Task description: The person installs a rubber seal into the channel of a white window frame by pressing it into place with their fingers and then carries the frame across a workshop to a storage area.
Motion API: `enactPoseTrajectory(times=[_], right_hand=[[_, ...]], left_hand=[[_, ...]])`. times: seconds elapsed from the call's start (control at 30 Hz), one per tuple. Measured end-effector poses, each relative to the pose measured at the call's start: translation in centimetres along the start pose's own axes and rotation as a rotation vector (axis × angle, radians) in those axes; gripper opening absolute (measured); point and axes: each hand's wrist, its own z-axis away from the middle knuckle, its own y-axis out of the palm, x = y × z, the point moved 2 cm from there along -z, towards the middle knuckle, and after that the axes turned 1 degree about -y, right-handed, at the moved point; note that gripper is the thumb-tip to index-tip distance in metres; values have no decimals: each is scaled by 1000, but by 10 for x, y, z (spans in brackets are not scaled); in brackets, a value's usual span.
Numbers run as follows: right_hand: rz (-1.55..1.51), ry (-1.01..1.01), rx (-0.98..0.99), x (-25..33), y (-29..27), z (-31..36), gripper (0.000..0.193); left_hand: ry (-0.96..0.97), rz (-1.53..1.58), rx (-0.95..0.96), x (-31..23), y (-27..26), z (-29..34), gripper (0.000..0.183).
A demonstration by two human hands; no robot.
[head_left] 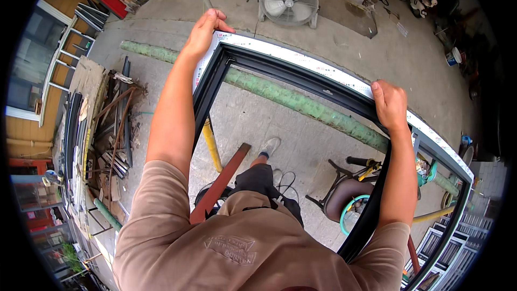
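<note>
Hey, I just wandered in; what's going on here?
A person in a brown short-sleeved shirt has both hands on a large dark rectangular frame edged with white printed film. The left hand is at its far-left corner; the right hand grips its far side. A round green pole shows through the opening, and a round grey fan stands beyond.
</note>
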Motion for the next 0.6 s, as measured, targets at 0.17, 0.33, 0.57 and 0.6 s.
enactPoseTrajectory(times=[0.17,0.33,0.57,0.6], right_hand=[[25,56,49,1,1,-3,51],[28,41,18,6,4,-3,52],[24,37,14,-2,-2,6,52],[23,41,-7,-5,-5,8,53]], left_hand=[[-30,41,-3,-13,2,14,63],[22,20,72,-14,0,17,67],[91,-108,71,-9,-1,-2,64],[61,-54,83,-14,7,-4,63]])
